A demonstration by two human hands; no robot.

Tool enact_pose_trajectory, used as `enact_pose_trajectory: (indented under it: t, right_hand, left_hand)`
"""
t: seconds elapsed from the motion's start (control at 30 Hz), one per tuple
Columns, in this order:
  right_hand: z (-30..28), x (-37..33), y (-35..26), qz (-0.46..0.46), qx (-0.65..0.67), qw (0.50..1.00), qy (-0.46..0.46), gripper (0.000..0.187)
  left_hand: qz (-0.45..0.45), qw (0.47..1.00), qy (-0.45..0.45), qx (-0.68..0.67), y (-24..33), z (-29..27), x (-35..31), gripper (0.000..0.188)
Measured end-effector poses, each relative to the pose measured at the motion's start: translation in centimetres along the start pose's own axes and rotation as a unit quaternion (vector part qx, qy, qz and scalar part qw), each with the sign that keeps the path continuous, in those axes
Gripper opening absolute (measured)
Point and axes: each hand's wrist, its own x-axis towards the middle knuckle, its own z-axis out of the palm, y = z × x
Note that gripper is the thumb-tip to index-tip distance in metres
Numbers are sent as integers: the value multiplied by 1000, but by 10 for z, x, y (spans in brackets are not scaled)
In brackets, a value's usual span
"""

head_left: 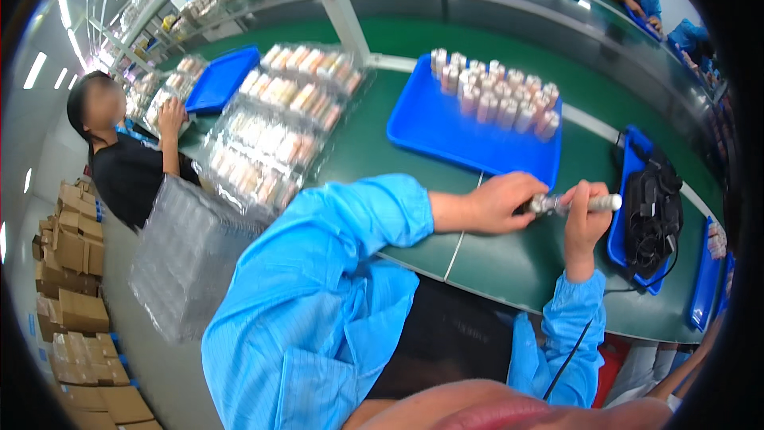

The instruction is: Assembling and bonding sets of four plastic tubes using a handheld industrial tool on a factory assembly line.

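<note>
My left hand is closed round one end of a slim tube, clear and silvery in the middle with a white end. Pinched on the same tube near its white end is my right hand. The tube lies almost level, just in front of a blue tray. Several small cylinders with white tops stand upright in rows at that tray's far side. My fingers hide part of the tube, so I cannot tell its exact kind.
Clear plastic trays of similar cylinders lie to the left, above a stack of clear trays. A blue bin with a black bag stands at right. A person in black works at far left. Cardboard boxes are piled beyond.
</note>
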Motion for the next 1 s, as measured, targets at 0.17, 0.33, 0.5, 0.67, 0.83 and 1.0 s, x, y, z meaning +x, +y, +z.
enact_pose_trajectory:
  t: [0.17, 0.33, 0.5, 0.67, 0.83, 1.0]
  right_hand:
    - [4, 8, 1, -11, -7, 1000, -2, 21]
    - [4, 9, 2, -11, -7, 1000, -6, 23]
    - [7, 9, -2, -15, -19, 1000, -7, 23]
    - [3, 3, -1, -6, -26, 1000, -8, 22]
    - [2, 9, 0, -45, -10, 999, 11, 21]
    - [5, 21, -3, -64, 0, 998, -2, 23]
  left_hand:
    - [6, 1000, -2, 7, -3, -1, 2, 53]
    - [1, 1000, -13, -8, -7, -2, 2, 54]
    - [5, 1000, -3, -9, -6, -4, 1, 54]
    - [-19, 999, -13, -23, -8, -1, -1, 54]
    - [-70, 997, -12, -8, -8, 2, 4, 51]
    - [-55, 998, 12, 4, -13, -5, 7, 49]
